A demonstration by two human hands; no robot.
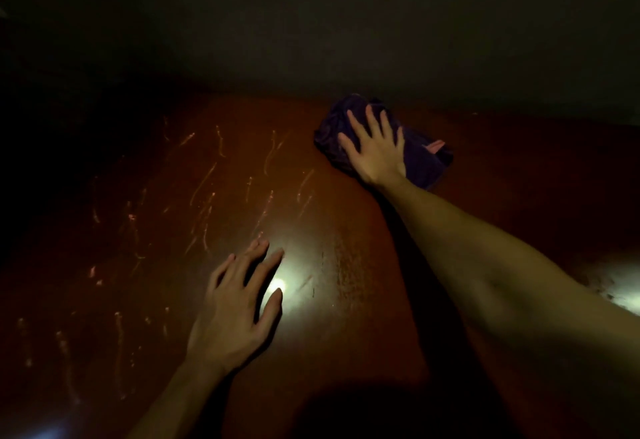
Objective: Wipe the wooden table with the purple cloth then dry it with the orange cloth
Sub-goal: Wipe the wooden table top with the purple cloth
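A dark reddish wooden table [311, 196] fills the view under dim light. Near its far edge lies the crumpled purple cloth [424, 161], with a small pink tag showing at its right side. My right hand [375, 148] presses flat on the cloth with straight, spread fingers, the arm stretched out from the lower right. My left hand [239, 303] rests on the table closer to me, fingers straight and spread, holding nothing. No orange cloth is in view.
Pale streaks and smears [207, 189] mark the left half of the tabletop. A bright light reflection [287, 276] glares beside my left hand, and another one sits at the right edge [623, 286]. Beyond the table's far edge all is dark.
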